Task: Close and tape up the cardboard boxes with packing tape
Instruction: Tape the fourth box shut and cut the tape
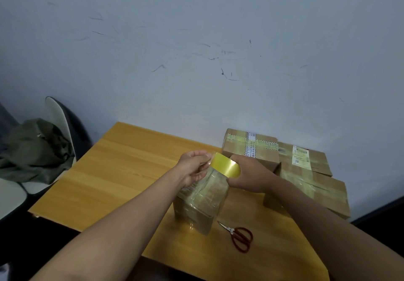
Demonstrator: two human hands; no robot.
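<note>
Yellow packing tape (226, 166) sits gripped in the right hand (249, 174) above a small cardboard box (201, 202) standing on the wooden bench (109, 171). The left hand (193, 167) pinches the tape's free end. Red scissors (239, 236) lie just beside the box.

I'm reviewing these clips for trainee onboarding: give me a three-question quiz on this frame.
1. True or false: the scissors lie on the table, held by neither hand.
2. Which hand holds the tape roll? A) left hand B) right hand
3. Fill in: the left hand's fingers pinch the tape's free ____ above the small box.

Key: 1 true. 2 B, the right hand. 3 end; the left hand draws it from the roll.
</note>
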